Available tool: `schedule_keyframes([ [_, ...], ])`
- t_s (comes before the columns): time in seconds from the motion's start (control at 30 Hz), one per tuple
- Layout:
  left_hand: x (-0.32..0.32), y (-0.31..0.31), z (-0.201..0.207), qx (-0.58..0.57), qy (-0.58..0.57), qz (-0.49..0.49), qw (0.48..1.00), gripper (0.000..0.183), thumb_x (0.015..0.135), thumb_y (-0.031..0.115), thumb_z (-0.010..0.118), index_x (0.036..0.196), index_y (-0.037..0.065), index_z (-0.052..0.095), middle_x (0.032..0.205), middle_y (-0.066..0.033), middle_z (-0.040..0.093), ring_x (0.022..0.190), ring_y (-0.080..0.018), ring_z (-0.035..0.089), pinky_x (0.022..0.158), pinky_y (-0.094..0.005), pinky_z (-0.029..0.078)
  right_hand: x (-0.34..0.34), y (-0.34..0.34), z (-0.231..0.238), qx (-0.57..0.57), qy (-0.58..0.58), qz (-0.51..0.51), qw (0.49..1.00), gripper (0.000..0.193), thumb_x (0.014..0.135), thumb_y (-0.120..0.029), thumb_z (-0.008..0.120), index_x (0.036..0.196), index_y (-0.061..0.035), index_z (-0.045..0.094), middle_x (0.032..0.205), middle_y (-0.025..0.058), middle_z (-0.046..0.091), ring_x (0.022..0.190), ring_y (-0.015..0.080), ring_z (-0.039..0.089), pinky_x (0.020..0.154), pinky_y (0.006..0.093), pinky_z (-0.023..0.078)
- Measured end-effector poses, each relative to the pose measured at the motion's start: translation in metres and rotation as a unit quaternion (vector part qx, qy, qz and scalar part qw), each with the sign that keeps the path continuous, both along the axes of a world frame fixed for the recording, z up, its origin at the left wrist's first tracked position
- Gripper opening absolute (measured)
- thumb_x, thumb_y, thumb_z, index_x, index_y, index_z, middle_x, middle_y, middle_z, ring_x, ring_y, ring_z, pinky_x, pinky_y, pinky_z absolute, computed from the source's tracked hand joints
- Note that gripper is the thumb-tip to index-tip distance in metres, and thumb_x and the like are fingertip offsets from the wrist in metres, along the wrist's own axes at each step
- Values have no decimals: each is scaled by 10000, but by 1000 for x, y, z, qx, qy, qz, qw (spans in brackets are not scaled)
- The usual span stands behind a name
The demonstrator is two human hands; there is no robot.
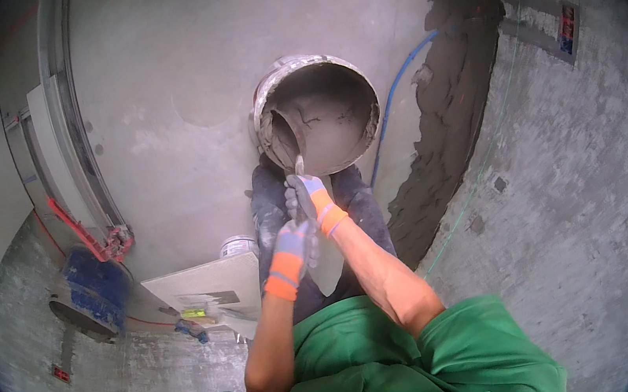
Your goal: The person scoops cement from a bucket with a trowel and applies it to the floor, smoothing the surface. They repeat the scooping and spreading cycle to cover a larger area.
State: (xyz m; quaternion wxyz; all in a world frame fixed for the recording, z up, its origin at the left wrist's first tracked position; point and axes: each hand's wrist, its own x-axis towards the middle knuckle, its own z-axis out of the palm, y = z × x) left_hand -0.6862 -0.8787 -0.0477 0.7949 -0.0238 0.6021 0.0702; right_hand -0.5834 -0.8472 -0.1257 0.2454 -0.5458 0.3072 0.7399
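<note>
Grey wet mortar (331, 118) fills part of a round bucket (373, 97), whose mouth is tilted toward me beyond my feet. A mortar-coated shovel (288, 132) has its curved blade inside, at the left of the opening. Gripping its handle just below the rim is my right hand (307, 190), in a grey glove with an orange cuff. My left hand (296, 239), gloved alike, is closed lower down, apparently round the same handle; its fingers are partly hidden. Both forearms reach forward over my dark trousers (267, 202).
Spread mortar (448, 99) runs along the floor's right edge beside the wall, with a blue hose (395, 86) near it. A pale board (206, 281) carrying tools, a white tub (238, 245), a blue barrel (92, 288) and a red tool (85, 234) are at left.
</note>
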Motion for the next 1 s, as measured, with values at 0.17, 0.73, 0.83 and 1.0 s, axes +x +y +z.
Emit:
schedule_keyframes([
  [0.17,2,49,41,-144,-130,192,962,212,848,284,486,759,93,508,556,-34,449,379,-150,381,352,-257,295,0,27,25,-1,82,-138,987,197,872,-210,480,693,-158,413,520,-55,349,421,91,359,397,254,320],
  [0.73,60,28,58,-78,-210,132,966,201,787,118,571,965,48,509,675,-41,524,469,-151,492,436,-272,407,89,28,57,49,19,-65,997,95,829,-106,518,887,-34,493,627,9,460,469,105,437,394,256,390],
  [0.83,71,22,14,-226,-290,177,913,149,800,187,555,840,46,525,668,-62,536,522,-183,517,484,-294,419,94,23,27,-13,-187,91,978,128,796,-148,518,710,-56,494,578,45,474,412,169,447,368,300,370],
  [1.0,70,18,-77,-167,-243,160,942,152,799,191,579,786,40,570,659,-52,547,537,-168,513,489,-278,407,79,9,-64,-63,-224,211,950,218,830,-207,496,646,-108,436,464,23,386,360,196,387,348,315,331],
])
